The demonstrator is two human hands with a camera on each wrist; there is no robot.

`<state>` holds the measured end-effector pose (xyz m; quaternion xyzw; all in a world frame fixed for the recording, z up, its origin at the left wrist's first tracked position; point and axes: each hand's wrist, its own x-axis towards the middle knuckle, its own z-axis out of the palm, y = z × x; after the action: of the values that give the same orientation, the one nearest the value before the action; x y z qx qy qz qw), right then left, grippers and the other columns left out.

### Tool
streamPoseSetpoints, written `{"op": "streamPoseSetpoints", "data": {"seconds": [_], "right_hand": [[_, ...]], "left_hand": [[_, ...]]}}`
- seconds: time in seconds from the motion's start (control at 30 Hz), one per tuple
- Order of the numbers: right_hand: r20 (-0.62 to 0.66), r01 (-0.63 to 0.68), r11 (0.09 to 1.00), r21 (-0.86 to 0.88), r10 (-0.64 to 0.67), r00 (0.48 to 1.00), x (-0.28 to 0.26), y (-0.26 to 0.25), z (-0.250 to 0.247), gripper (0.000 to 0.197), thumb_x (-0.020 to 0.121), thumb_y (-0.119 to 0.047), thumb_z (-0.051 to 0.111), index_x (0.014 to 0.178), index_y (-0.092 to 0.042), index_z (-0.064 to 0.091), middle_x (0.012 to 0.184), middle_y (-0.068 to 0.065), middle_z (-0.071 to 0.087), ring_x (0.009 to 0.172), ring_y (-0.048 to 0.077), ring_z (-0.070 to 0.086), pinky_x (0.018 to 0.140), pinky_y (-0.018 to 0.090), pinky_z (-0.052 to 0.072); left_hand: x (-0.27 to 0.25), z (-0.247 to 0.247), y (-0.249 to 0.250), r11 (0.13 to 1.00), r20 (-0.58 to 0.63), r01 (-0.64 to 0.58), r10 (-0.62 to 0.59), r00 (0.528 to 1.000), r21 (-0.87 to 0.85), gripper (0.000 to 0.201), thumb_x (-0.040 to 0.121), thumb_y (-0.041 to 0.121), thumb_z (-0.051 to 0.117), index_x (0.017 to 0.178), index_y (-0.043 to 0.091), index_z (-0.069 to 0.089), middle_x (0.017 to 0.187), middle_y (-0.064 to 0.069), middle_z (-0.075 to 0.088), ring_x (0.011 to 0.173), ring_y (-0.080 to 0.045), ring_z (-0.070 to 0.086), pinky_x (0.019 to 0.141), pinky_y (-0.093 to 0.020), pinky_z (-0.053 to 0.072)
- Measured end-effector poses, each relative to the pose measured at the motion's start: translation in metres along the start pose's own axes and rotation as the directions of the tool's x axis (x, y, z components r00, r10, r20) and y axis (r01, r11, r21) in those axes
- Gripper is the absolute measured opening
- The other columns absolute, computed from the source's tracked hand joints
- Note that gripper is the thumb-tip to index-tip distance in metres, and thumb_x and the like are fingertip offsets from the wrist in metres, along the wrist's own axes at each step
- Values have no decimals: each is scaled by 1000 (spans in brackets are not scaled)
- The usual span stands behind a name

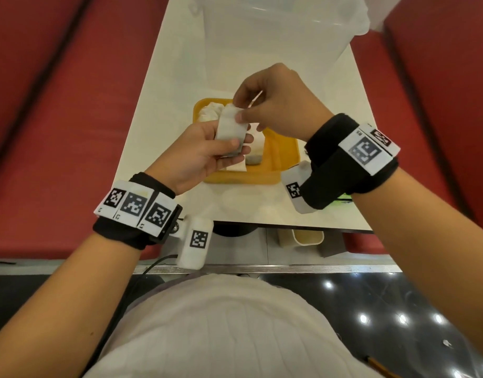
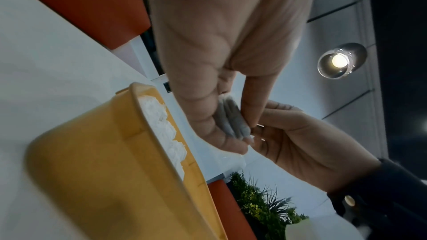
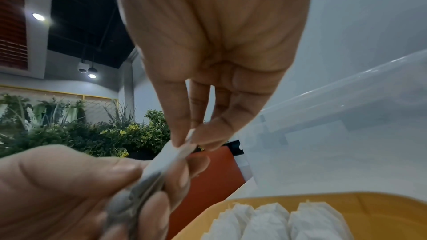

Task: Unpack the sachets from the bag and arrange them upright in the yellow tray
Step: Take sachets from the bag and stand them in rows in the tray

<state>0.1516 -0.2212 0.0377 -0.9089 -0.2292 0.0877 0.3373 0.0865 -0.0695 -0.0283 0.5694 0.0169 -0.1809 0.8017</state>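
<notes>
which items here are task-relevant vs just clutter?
Job:
left hand and right hand, both holding a bundle of sachets
yellow tray
sachets standing in tray

Lying about:
clear plastic bin
white table
red benches

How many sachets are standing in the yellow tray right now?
3 can be counted in the right wrist view, side by side along one wall of the yellow tray: left, middle, right. The frame edge and hands may hide more.

Yellow tray (image 1: 285, 151) — white sachets (image 3: 268, 220) inside, red benches (image 1: 57, 105), white table (image 1: 180, 64), black-and-white checked wristbands (image 1: 136, 204).
</notes>
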Motion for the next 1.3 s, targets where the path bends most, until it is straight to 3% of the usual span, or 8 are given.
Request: {"op": "streamPoseSetpoints", "data": {"seconds": [0.1,0.2,0.37,0.43,0.63,0.83,1.17,1.3], "right_hand": [[53,16,999,-33,-14,998,0,-1,0,26,80,-19,75,104,-9,69,95,4,66,68,12,62,58,17,55],[72,47,993,-109,-39,997,-1,-6,-5,14,82,-12,71,95,-5,72,82,6,66,60,9,59,56,16,53],[22,32,975,-218,-28,999,-3,5,-27,8,84,-10,69,91,-7,71,81,5,65,60,11,59,59,18,54],[100,19,954,-299,11,995,-4,12,-25,8,83,-9,69,90,-7,71,80,4,65,61,11,58,62,20,52],[357,-14,898,-441,190,915,7,38,10,7,81,-10,72,88,-10,70,71,-7,58,58,10,57,58,20,48],[278,-24,843,-537,204,939,27,57,21,14,80,-13,74,93,-10,70,87,1,63,87,21,60,79,29,49],[315,59,772,-633,187,931,39,54,22,8,84,-11,70,91,-10,69,90,6,62,85,25,60,77,31,50],[357,97,756,-647,188,915,38,54,26,22,81,-22,73,100,-11,68,90,2,59,89,25,60,82,37,53]], "left_hand": [[-2,4,1,997,22,-29,28,999,70,29,93,-5,51,120,3,57,106,-7,68,94,-16,67,93,-30,54],[-3,5,3,960,10,-80,80,997,268,33,92,1,57,125,5,57,116,-6,67,108,-18,64,98,-31,51],[-2,-23,-5,665,-271,-45,365,890,746,66,84,21,73,142,16,42,143,0,47,133,-13,41,110,-30,34],[-2,-32,-12,616,-322,37,359,876,787,79,84,22,73,149,18,30,152,-3,35,140,-16,31,113,-31,27],[1,-37,-31,699,-377,145,190,907,700,88,83,21,74,153,16,21,157,-6,29,143,-21,28,117,-41,27],[0,-39,-33,749,-403,157,157,902,644,87,83,20,74,152,19,23,154,-5,34,141,-21,32,115,-40,31],[4,-38,-30,775,-361,123,142,922,619,77,82,18,74,147,19,33,141,-2,50,131,-18,46,110,-42,39],[5,-36,-29,789,-365,122,136,921,603,74,85,16,72,147,19,33,143,-1,48,128,-18,48,107,-38,42]]}}
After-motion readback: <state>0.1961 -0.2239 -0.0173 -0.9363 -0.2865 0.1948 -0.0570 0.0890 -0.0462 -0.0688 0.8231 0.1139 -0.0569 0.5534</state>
